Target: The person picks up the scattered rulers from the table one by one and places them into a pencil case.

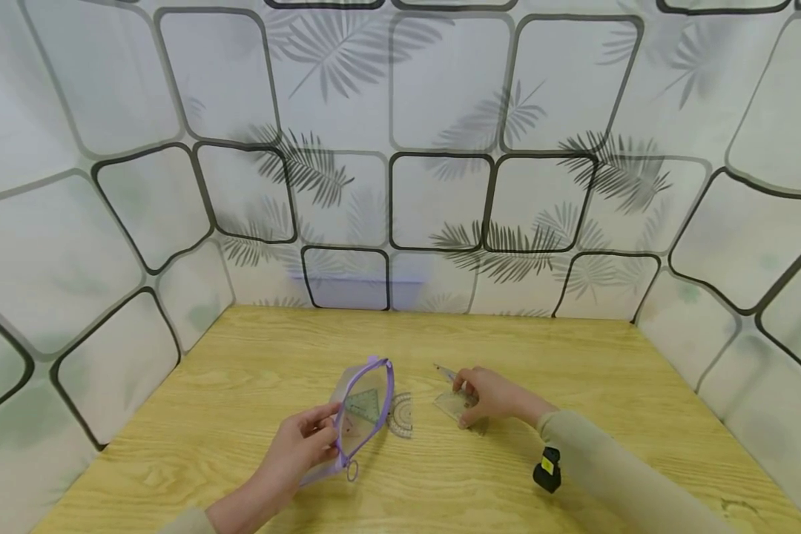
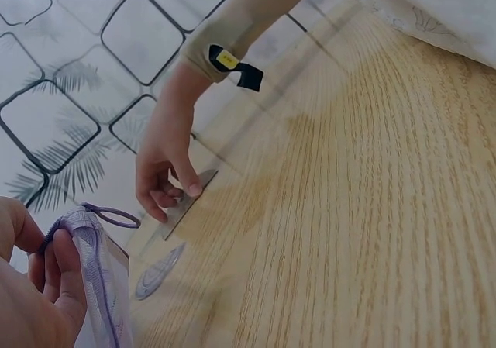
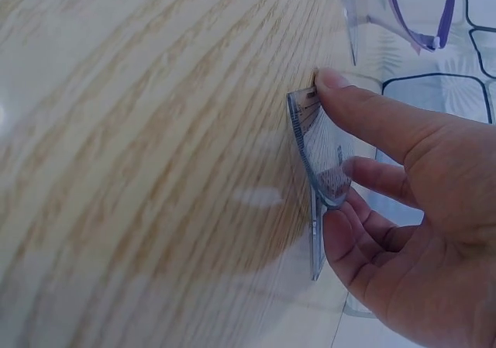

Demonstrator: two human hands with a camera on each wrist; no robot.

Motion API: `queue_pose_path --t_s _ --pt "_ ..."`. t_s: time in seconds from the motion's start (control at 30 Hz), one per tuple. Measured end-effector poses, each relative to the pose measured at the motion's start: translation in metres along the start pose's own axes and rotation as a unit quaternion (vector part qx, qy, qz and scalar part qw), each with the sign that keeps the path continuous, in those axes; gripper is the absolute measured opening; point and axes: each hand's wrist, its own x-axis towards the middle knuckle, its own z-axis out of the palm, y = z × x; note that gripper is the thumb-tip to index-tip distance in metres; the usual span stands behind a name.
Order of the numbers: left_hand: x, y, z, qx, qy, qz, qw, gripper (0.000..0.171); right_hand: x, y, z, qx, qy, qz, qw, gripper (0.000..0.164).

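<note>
My left hand (image 1: 307,437) pinches the rim of a see-through pouch (image 1: 391,386) with purple zipper edging, its mouth spread wide. Inside the pouch shows a clear triangular set square (image 1: 363,404). Beside it on the table lies a clear half-round protractor (image 1: 401,415). To the right, my right hand (image 1: 490,394) grips a clear protractor (image 3: 322,142) with a curved, graduated edge, thumb at one end and fingers at the other. It stands tilted close over the table in the right wrist view. Another thin clear straight-edged piece (image 3: 316,243) shows beneath its lower end, by the fingertips.
The wood-grain table (image 1: 254,371) runs back to a patterned curtain (image 1: 440,200) with black outlines and leaves, which also closes off both sides. A black strap (image 1: 547,469) with a yellow label hangs from the right sleeve. A purple ring (image 1: 352,471) dangles from the pouch's zipper.
</note>
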Motion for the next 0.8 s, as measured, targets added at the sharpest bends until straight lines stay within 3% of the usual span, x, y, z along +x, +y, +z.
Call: queue_pose_path --t_s 0.17,0.5,0.8 --pt "0.0 0.0 0.0 -0.001 0.0 -0.002 1.0 0.05 -0.001 -0.002 0.0 -0.012 0.003 -0.01 1.0 0.049" --pt "0.0 0.0 0.001 0.002 0.009 -0.008 0.9999 0.049 -0.005 -0.009 -0.008 -0.015 0.017 -0.027 0.999 0.033" --pt "0.001 0.0 0.001 0.0 0.004 -0.002 1.0 0.049 -0.004 -0.003 -0.012 -0.008 0.012 -0.046 0.999 0.027"
